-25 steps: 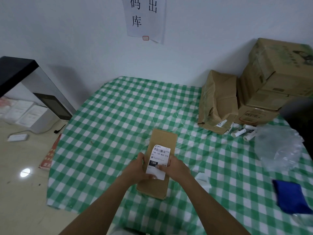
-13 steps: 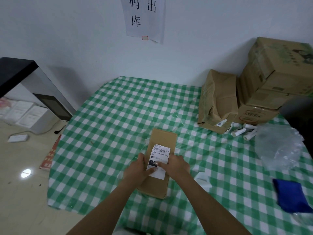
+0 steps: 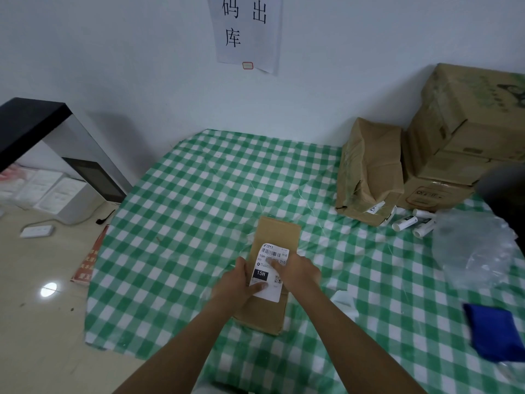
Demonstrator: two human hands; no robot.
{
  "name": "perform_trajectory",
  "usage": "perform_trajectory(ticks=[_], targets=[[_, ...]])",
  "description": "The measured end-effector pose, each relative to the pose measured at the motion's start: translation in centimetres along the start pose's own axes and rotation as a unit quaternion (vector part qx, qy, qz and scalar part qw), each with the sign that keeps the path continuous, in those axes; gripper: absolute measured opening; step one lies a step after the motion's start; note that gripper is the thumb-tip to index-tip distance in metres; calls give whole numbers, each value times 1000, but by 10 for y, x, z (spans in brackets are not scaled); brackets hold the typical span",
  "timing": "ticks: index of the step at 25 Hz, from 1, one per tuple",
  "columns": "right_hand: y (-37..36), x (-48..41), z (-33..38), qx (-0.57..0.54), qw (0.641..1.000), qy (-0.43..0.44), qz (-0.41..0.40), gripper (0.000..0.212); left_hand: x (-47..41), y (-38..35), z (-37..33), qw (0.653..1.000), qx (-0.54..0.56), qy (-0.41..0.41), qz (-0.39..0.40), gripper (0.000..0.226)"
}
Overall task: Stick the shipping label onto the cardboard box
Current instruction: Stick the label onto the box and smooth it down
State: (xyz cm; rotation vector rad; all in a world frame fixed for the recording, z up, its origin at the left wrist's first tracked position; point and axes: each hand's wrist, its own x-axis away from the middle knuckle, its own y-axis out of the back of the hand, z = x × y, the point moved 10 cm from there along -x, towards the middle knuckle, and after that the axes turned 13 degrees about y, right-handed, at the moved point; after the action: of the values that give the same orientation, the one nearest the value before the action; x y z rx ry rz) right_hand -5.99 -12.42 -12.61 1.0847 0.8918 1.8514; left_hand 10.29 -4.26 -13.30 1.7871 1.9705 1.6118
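Observation:
A flat brown cardboard box (image 3: 277, 233) lies lengthwise on the green-checked tablecloth (image 3: 199, 200). A white shipping label (image 3: 270, 270) with a barcode and a black "15H" block lies flat on the box's top. My left hand (image 3: 237, 282) grips the box's left edge, its thumb pressing the label's lower left part. From the right, my right hand (image 3: 298, 273) lies on the box, its forefinger pressing the label's middle near the printed number.
Stacked cardboard boxes (image 3: 460, 143) and a crumpled brown parcel (image 3: 369, 172) stand at the back right, small white tubes (image 3: 409, 221) in front of them. Clear plastic wrap (image 3: 477, 248) and a blue cloth (image 3: 494, 331) lie at the right. The table's left edge drops to the floor.
My left thumb has slid down to the label's lower left, uncovering the "15H" block. My right forefinger has moved up onto the label's middle. The box has stayed in place.

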Motion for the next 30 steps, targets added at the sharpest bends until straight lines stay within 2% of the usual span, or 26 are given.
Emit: perform_trajectory(ticks=[3,14,30], targets=[[6,-3,-2,10,1000,-10,1,58,0,0,1,1000,0,5,-1,54],[5,-15,-3,14,999,-42,24,57,1,0,0,1000,-4,4,0,53],[-1,-22,-12,0,997,-72,23,68,0,1,2,1000,-2,4,4,55]])
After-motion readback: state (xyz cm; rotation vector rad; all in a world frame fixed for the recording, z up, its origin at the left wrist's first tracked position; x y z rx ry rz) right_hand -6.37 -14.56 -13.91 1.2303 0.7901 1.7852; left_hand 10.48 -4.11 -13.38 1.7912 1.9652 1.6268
